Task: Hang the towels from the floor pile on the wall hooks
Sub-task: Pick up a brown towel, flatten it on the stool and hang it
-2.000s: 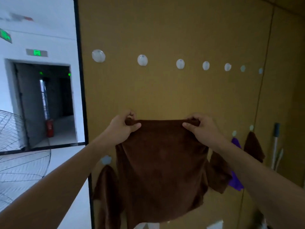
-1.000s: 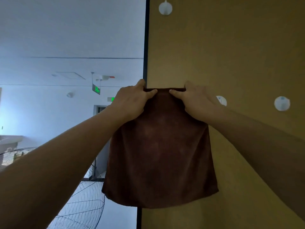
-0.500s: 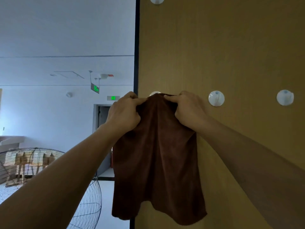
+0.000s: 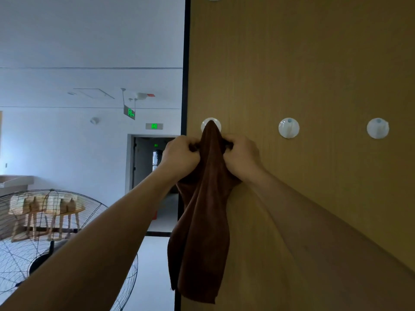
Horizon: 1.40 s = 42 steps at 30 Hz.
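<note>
**Q:** Where's the towel at right now?

**Me:** The towel (image 4: 203, 221) is bunched to a peak over the hook (image 4: 210, 125) at the panel's (image 4: 314, 75) left edge. My left hand (image 4: 180, 157) and right hand (image 4: 241, 157) each clench a fistful of cloth just below that peak, one on each side, so I can tug the fabric down snug and it hopefully won't slip off.

**Q:** Which way does it run?

**Me:** Long axis is straight up and down: peak on the hook, loose end hanging low against the panel. Two more hooks (image 4: 288, 128) to the right are bare.
</note>
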Tool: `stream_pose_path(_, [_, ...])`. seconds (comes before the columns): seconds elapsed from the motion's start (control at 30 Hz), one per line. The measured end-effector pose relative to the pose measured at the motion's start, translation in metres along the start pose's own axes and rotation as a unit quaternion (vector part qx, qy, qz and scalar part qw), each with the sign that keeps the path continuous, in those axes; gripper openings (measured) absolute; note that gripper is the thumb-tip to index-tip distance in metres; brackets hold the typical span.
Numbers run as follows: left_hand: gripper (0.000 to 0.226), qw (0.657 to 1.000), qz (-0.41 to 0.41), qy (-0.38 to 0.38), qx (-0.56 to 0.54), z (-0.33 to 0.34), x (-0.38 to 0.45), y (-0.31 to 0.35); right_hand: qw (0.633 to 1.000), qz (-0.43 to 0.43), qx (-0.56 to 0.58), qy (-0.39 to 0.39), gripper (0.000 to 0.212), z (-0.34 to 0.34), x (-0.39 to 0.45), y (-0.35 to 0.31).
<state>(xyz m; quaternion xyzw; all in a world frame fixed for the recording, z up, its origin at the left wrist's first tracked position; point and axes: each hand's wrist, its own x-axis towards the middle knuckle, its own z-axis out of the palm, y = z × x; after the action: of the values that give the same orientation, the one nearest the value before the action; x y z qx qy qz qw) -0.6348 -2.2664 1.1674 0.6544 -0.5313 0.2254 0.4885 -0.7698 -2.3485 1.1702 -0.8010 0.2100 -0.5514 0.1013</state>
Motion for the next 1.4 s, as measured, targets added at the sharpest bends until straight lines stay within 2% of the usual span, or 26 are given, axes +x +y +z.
stream_pose_path(0.07, [0.021,1.0,-0.001,0.008,0.026,0.002,-0.002,0.001,0.997,-0.012,-0.073,0.011,0.029,-0.003,-0.006,-0.004])
stream_pose_path(0.17, [0.028,0.994,-0.015,0.029,0.105,0.001,-0.008,0.0,0.964,-0.041,-0.26,0.034,0.027,-0.003,-0.014,-0.002])
stream_pose_path(0.23, [0.028,0.983,-0.014,0.051,0.174,-0.001,-0.017,0.002,0.971,-0.024,-0.236,0.029,0.024,-0.002,-0.015,-0.001])
stream_pose_path(0.3, [0.024,0.982,-0.003,0.064,0.175,0.001,-0.025,0.002,0.994,0.017,-0.108,-0.012,0.024,0.0,-0.017,0.0])
stream_pose_path(0.43, [0.019,0.998,-0.036,0.048,-0.017,0.007,-0.04,-0.002,0.992,0.085,0.077,-0.057,0.028,-0.004,-0.034,-0.006])
stream_pose_path(0.57, [0.043,0.967,-0.156,0.0,-0.2,0.004,-0.054,0.002,0.951,0.165,0.249,-0.075,0.036,-0.009,-0.046,-0.013])
stream_pose_path(0.6, [0.049,0.955,-0.185,-0.012,-0.232,0.002,-0.057,0.004,0.948,0.162,0.263,-0.072,0.043,-0.01,-0.05,-0.013])
stream_pose_path(0.67, [0.055,0.929,-0.21,-0.05,-0.301,0.001,-0.065,0.007,0.974,0.118,0.185,-0.047,0.056,-0.009,-0.056,-0.01])
stream_pose_path(0.73, [0.058,0.92,-0.195,-0.077,-0.332,0.003,-0.075,0.012,0.993,0.081,0.081,-0.01,0.051,-0.011,-0.064,-0.007])
stream_pose_path(0.8, [0.06,0.946,-0.17,-0.067,-0.267,0.006,-0.083,0.016,0.997,0.064,0.037,0.007,0.042,-0.014,-0.071,-0.006])
stream_pose_path(0.87, [0.067,0.972,-0.16,-0.067,-0.161,0.01,-0.09,0.017,0.996,0.07,0.038,-0.038,0.043,-0.018,-0.077,-0.005])
stream_pose_path(0.97, [0.07,0.972,-0.174,-0.097,-0.125,0.013,-0.107,0.019,0.983,0.101,0.074,-0.131,0.048,-0.024,-0.084,-0.005])
stream_pose_path(1.07, [0.054,0.968,-0.2,-0.088,-0.125,0.01,-0.123,0.022,0.976,0.102,0.097,-0.167,0.053,-0.028,-0.088,-0.004])
stream_pose_path(1.2, [0.05,0.976,-0.194,-0.075,-0.06,-0.004,-0.138,0.029,0.986,0.071,0.042,-0.144,0.065,-0.029,-0.095,-0.008])
stream_pose_path(1.33, [0.037,0.984,-0.17,-0.048,-0.01,-0.032,-0.151,0.037,0.995,-0.019,-0.043,-0.093,0.061,-0.027,-0.11,-0.03])
stream_pose_path(1.4, [0.043,0.986,-0.159,-0.034,0.028,-0.05,-0.157,0.037,0.991,-0.066,-0.081,-0.086,0.059,-0.02,-0.117,-0.046])
